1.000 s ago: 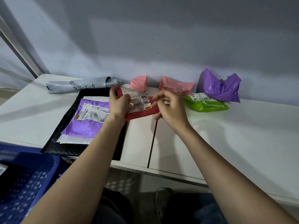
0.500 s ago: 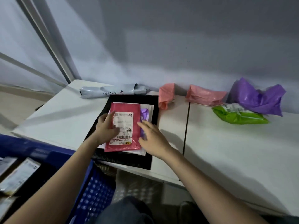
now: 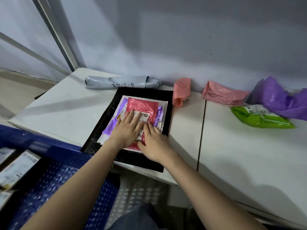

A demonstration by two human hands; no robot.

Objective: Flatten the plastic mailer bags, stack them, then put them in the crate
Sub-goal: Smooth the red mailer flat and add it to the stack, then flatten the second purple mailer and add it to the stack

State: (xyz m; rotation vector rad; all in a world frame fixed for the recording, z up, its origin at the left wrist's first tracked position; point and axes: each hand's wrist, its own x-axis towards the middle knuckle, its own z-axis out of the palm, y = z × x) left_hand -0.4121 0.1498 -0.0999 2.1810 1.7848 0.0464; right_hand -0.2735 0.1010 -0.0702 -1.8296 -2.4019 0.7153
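A red mailer bag (image 3: 142, 105) with a white label lies on top of a stack: a purple bag (image 3: 110, 126), a white one (image 3: 164, 105) and a large black one (image 3: 146, 92) beneath. My left hand (image 3: 127, 128) presses flat on the red bag's label. My right hand (image 3: 154, 139) presses flat beside it on the bag's near right part. Along the wall lie a rolled grey bag (image 3: 123, 82), two crumpled pink bags (image 3: 181, 91) (image 3: 224, 94), a crumpled purple bag (image 3: 279, 98) and a green bag (image 3: 260, 117). A blue crate (image 3: 54, 163) stands below the table's left front.
The white table (image 3: 240, 155) runs along a grey wall, with a seam down its middle. The black bag overhangs the table's front edge. Several labelled flat packets (image 3: 16, 168) lie inside the crate at the far left.
The red bag went from being held in the air between both hands to lying on the stack. Both hands now press flat on it. The camera has turned left.
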